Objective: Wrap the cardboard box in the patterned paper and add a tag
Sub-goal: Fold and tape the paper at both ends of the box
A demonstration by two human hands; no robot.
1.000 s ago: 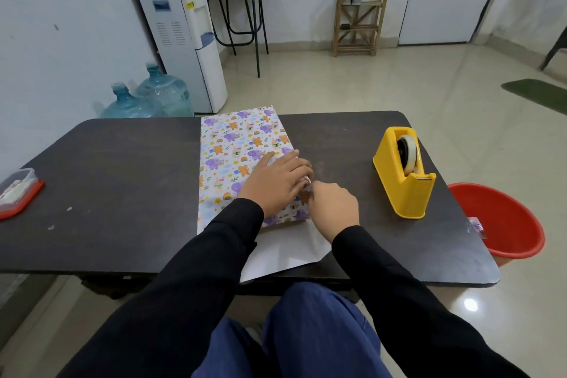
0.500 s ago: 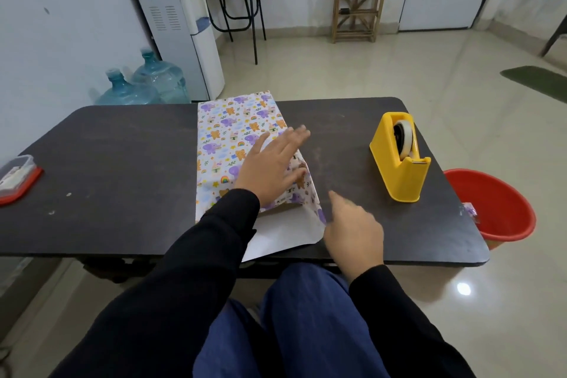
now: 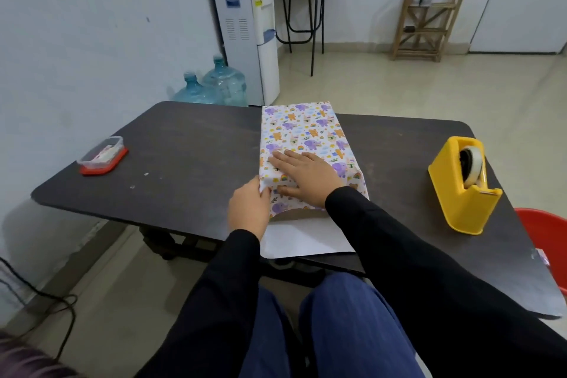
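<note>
**Box under patterned paper, held down at the near-left corner**

A dark table (image 3: 184, 163) fills the middle of the view; behind it, against the wall, a white water dispenser (image 3: 245, 24) is seen, with two blue water bottles (image 3: 224, 83) on the floor beside it. A red basin (image 3: 549, 233) is partly seen on the floor past the table's right edge.

The cardboard box (image 3: 302, 214) is set lengthwise at the centre of the table and is covered on top and sides by the patterned paper (image 3: 303, 129); only a strip of its near end is exposed beneath the paper's arched edge. A white flap (image 3: 303, 239) of the paper's underside is spread flat on the table towards the person and reaches the table's near edge.

A yellow tape dispenser (image 3: 460, 190) is stood to the right, well apart from the box; a clear plastic container (image 3: 102, 156) on a red lid is placed far to the left.

The right hand (image 3: 303, 175) is laid flat on the paper over the box's near part, fingers straight and pointed left; the left hand (image 3: 248, 212) is curled at the near-left corner, where the paper's edge is pinched between its fingertips.
</note>
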